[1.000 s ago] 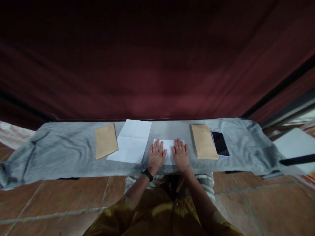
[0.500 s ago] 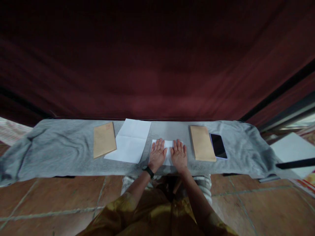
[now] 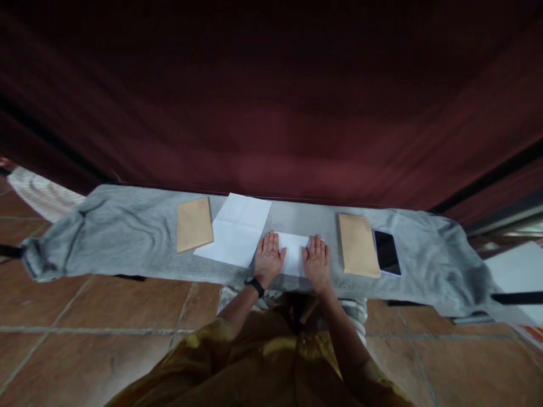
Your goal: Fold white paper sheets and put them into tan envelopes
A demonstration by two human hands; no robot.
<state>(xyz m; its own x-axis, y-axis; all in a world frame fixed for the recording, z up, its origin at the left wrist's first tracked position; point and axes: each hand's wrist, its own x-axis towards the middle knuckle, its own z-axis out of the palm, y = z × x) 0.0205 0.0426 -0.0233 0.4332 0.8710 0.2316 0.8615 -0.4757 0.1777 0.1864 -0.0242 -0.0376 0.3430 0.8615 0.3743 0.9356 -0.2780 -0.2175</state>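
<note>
A folded sheet of white paper (image 3: 292, 255) lies in front of me on the grey cloth. My left hand (image 3: 268, 259) rests flat on its left side, fingers together and stretched away from me, thumb pointing inward. On the paper's right side lies my right hand (image 3: 316, 261), flat too, with its thumb turned toward the middle. Between the thumbs the paper's surface shows; its side edges are hidden under the hands. Just left of my left hand is a larger white sheet (image 3: 240, 229) with a crease across it.
A brown envelope (image 3: 194, 225) overlaps the creased sheet's left side. To the right lie a stack of brown envelopes (image 3: 358, 246) and a phone (image 3: 387, 252) with a dark screen. Grey cloth (image 3: 131, 237) covers the narrow table. A dark red curtain (image 3: 280, 141) hangs behind it.
My hands have slid apart toward the paper's two sides, so more of its middle shows. The whole view has tilted slightly; the other things keep their places on the cloth.
</note>
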